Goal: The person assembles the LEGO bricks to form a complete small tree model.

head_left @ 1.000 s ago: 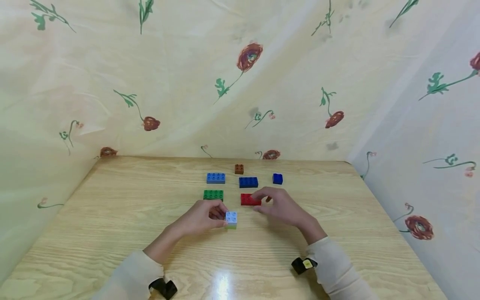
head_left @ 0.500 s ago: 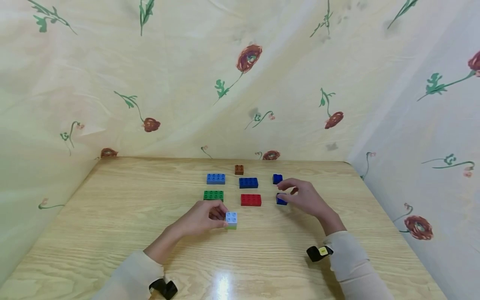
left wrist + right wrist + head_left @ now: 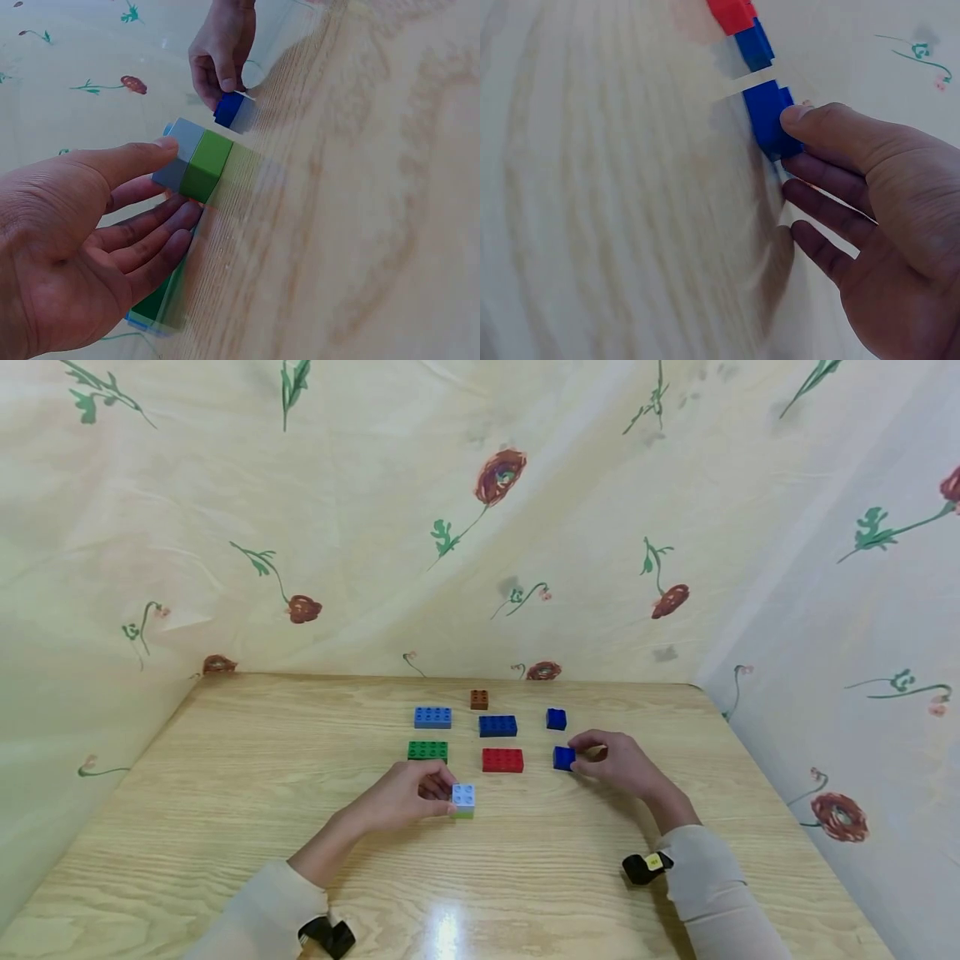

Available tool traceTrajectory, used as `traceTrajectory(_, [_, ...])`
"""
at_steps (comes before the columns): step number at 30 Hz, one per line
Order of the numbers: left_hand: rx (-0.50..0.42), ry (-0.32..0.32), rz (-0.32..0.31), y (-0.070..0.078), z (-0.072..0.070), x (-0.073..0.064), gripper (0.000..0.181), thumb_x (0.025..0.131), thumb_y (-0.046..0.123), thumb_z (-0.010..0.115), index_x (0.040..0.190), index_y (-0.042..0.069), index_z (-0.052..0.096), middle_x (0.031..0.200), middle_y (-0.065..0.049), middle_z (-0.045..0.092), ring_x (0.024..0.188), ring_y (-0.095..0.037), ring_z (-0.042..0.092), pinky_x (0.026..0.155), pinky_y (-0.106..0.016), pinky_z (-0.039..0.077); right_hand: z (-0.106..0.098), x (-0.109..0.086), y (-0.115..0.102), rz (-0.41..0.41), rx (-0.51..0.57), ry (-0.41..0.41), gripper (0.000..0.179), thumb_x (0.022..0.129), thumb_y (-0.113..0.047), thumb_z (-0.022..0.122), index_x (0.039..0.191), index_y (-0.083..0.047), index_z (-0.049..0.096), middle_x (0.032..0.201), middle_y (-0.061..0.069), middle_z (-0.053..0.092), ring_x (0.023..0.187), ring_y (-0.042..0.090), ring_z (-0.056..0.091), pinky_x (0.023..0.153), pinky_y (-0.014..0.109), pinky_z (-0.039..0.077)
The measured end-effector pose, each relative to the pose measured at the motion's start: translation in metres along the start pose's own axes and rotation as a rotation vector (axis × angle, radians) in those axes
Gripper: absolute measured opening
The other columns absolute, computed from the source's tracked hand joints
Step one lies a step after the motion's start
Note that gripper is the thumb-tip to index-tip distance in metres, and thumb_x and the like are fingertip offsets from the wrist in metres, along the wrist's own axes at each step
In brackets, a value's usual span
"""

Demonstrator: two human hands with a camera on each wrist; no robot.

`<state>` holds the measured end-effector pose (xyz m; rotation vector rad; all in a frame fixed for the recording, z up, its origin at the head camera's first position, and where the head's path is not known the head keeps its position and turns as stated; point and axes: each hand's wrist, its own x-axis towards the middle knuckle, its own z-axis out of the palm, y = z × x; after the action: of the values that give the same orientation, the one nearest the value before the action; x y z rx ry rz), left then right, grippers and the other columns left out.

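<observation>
In the head view my left hand [image 3: 397, 796] pinches a small pale-blue brick [image 3: 462, 795] that sits on a lime-green brick [image 3: 206, 166]. The left wrist view has the thumb on the pale-blue brick's side, with the other fingers loosely bent below. Over to the right, my right hand [image 3: 621, 766] holds a small dark-blue brick [image 3: 563, 758] on the table between thumb and fingers. The right wrist view shows that thumb [image 3: 799, 114] against the brick's studded side. Part of the index finger is hidden behind the brick.
Between the hands lies a red brick [image 3: 502, 761], with a green brick [image 3: 427, 751] just beyond the left hand. Farther back are a medium-blue brick [image 3: 432, 717], a navy brick [image 3: 498, 726], a brown brick [image 3: 479, 699] and another small blue brick [image 3: 556, 719]. Flowered cloth [image 3: 360, 527] hangs behind.
From beside the red brick, my right hand has moved right to the nearer small blue brick and now grips it. The left hand stays on the pale-blue brick.
</observation>
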<state>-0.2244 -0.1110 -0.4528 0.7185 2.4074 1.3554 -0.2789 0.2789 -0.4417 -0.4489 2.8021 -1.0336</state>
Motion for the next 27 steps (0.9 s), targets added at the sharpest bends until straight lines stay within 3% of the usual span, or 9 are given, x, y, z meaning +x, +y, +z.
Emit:
traceTrajectory(19, [-0.015, -0.019, 0.019, -0.001, -0.001, 0.001, 0.023, 0.092, 0.021, 0.079, 0.11, 0.012, 0.068, 0.103, -0.001, 0.072, 0.093, -0.01, 0.067, 0.081, -0.02, 0.056, 0.004, 0.0, 0.0, -0.015, -0.042, 0.029, 0.029, 0.094, -0.021, 0.076, 0.121, -0.011, 0.072, 0.118, 0.009, 0.073, 0.107, 0.024, 0.066, 0.092, 0.041, 0.055])
traceTrajectory(27, [-0.01, -0.015, 0.016, 0.0, -0.001, 0.002, 0.023, 0.092, 0.02, 0.079, 0.109, 0.01, 0.068, 0.103, -0.003, 0.072, 0.094, -0.014, 0.067, 0.081, -0.021, 0.057, 0.004, -0.005, -0.025, -0.059, -0.023, 0.056, 0.031, 0.094, -0.024, 0.076, 0.122, -0.011, 0.072, 0.121, 0.01, 0.073, 0.111, 0.028, 0.066, 0.093, 0.042, 0.055])
